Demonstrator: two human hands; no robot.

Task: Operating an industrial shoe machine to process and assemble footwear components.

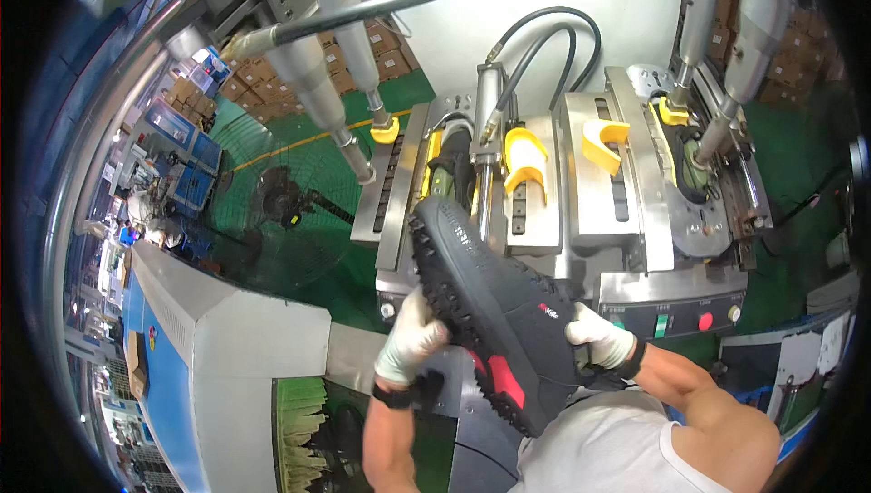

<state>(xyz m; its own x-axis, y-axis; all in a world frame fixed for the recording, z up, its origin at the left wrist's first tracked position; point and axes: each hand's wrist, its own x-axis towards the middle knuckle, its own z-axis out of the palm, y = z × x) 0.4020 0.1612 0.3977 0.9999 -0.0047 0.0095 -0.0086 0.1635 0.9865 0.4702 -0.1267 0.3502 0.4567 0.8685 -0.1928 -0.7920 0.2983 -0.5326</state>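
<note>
A black boot (508,312) with a lugged sole and a red patch near the heel is tilted in front of me, toe up and to the left. My left hand (413,337), in a white glove, grips the sole's edge. On the other side my right hand (599,334), also gloved, has its fingers closed on the boot's collar. Just beyond the toe, a dark green-and-black shoe (445,171) sits in the left bay of a metal press (535,221). Another such shoe (691,166) lies in the right bay, under a slanted cylinder.
Yellow curved pads (526,164) and a second yellow pad (603,146) are mounted on the press. Control buttons (705,321) line its front. A large fan (281,198) stands on the green floor at left, near a grey-white machine housing (240,343). Cartons (259,85) are stacked behind.
</note>
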